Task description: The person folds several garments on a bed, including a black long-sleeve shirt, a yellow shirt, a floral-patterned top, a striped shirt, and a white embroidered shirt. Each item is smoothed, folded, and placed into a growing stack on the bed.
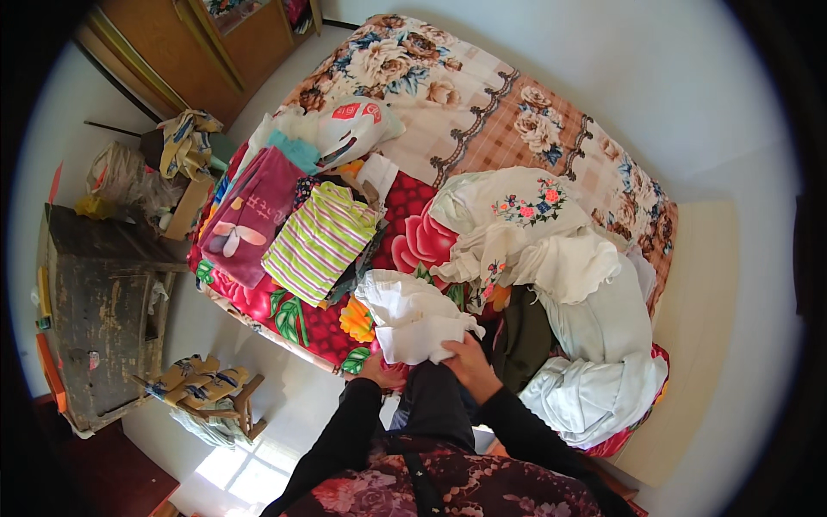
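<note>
A white garment lies bunched on the near edge of the bed, in front of my body. At its lower right edge my right hand is closed, gripping the cloth between thumb and fingers. My left hand is at the lower left edge of the same garment, its fingers curled against the cloth and partly hidden. Just beyond the garment sits a folded striped top in green, white and purple. To its left lies a folded maroon garment with a pale flower print.
A heap of pale clothing with an embroidered white piece covers the bed's right side. Beside it lies a dark olive garment. A white plastic bag rests farther back. Left of the bed stand a worn cabinet and a small wooden chair.
</note>
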